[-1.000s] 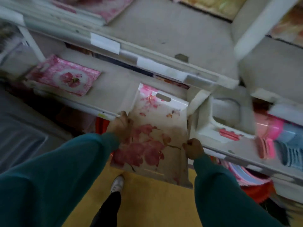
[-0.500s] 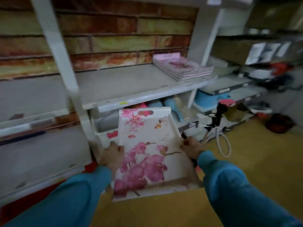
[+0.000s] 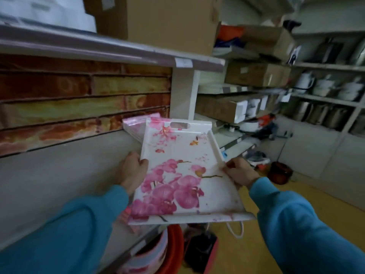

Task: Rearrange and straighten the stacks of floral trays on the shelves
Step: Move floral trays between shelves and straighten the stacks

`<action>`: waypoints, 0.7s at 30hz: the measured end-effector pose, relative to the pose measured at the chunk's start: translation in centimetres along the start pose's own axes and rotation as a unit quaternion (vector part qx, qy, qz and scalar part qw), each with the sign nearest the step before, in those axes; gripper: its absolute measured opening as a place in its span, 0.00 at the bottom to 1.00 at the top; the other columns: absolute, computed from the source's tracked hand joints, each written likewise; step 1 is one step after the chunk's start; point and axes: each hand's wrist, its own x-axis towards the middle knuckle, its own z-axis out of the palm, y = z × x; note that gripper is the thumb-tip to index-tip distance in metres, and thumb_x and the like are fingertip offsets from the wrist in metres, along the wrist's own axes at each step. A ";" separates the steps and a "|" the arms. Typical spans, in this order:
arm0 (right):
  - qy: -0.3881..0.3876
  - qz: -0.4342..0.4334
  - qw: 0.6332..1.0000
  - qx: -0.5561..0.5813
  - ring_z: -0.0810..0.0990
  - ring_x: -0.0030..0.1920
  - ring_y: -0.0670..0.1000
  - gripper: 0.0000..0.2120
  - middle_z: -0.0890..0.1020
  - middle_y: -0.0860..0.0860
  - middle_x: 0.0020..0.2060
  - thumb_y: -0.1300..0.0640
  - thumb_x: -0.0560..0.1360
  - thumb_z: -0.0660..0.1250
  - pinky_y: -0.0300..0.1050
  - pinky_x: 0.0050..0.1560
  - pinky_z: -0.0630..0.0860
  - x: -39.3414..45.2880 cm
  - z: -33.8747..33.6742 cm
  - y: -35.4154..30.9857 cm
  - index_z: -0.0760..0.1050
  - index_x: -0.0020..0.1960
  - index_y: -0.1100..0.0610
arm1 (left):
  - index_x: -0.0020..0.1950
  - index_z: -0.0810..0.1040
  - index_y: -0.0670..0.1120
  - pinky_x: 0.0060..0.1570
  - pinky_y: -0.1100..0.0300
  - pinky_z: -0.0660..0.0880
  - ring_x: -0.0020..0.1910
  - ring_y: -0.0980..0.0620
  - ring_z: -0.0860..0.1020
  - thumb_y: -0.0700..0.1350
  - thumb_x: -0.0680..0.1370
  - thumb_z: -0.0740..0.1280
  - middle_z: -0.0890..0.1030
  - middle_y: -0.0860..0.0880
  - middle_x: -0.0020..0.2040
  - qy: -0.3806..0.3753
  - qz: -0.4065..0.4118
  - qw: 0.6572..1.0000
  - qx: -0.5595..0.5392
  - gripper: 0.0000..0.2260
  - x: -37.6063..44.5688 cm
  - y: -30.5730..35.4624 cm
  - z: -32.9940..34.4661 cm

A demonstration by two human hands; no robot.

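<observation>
A grey shelf (image 3: 59, 171) fills the left half of the frame, bare across most of its top, with its front edge running down toward the lower centre. Above it an upper shelf (image 3: 110, 50) overhangs, carrying a cardboard box (image 3: 167, 22). A white post (image 3: 182, 93) stands at the shelf's far end, centre frame. To the right the yellow floor (image 3: 246, 254) lies open between the shelving units.

At the back of the shelf, just left of the post, sits a stack (image 3: 136, 125) of pink trays, its near corner hidden behind the held tray. Below the shelf edge, at bottom centre, a red tub (image 3: 173, 252) and blurred goods crowd the lower level. Boxes and white ware fill the shelves at upper right; a dark red pot (image 3: 280, 173) stands on the floor at right.

The tray (image 3: 183, 175), white with pink orchids and a handle slot at its far end, is held in mid-air at centre frame, over the shelf's front edge, tilted with its near end toward the camera. The left hand (image 3: 132, 171) grips its left rim, fingers curled tight over the edge. The right hand (image 3: 240, 172) clamps the right rim, thumb on top.
</observation>
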 end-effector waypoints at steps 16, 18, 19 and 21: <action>-0.026 -0.167 0.986 0.015 0.78 0.47 0.51 0.11 0.82 0.55 0.52 0.52 0.77 0.65 0.46 0.49 0.73 35.4 2.2 -7.3 0.78 0.54 0.58 | 0.51 0.79 0.47 0.43 0.55 0.77 0.41 0.45 0.81 0.46 0.75 0.60 0.83 0.46 0.43 0.092 -0.096 0.991 -0.002 0.10 24.0 2.6 7.8; -0.057 -0.175 0.982 0.030 0.80 0.50 0.56 0.11 0.82 0.57 0.50 0.53 0.77 0.65 0.51 0.53 0.77 39.6 3.5 -7.8 0.78 0.53 0.60 | 0.54 0.79 0.47 0.48 0.52 0.79 0.44 0.43 0.81 0.46 0.76 0.60 0.84 0.45 0.46 0.105 -0.121 0.987 0.016 0.12 26.1 2.4 8.9; -0.073 -0.184 0.980 0.025 0.80 0.51 0.57 0.11 0.82 0.57 0.50 0.53 0.77 0.65 0.51 0.55 0.76 41.4 4.1 -8.0 0.77 0.53 0.60 | 0.55 0.78 0.46 0.49 0.52 0.79 0.46 0.41 0.81 0.47 0.76 0.60 0.83 0.45 0.47 0.116 -0.140 0.983 0.031 0.12 27.1 2.4 9.5; -0.097 -0.206 0.973 0.018 0.80 0.51 0.56 0.11 0.81 0.55 0.49 0.53 0.77 0.64 0.46 0.51 0.74 44.7 5.2 -8.6 0.77 0.53 0.60 | 0.53 0.75 0.45 0.49 0.52 0.77 0.49 0.40 0.81 0.47 0.77 0.61 0.82 0.45 0.47 0.132 -0.168 0.975 0.057 0.09 28.9 2.0 10.6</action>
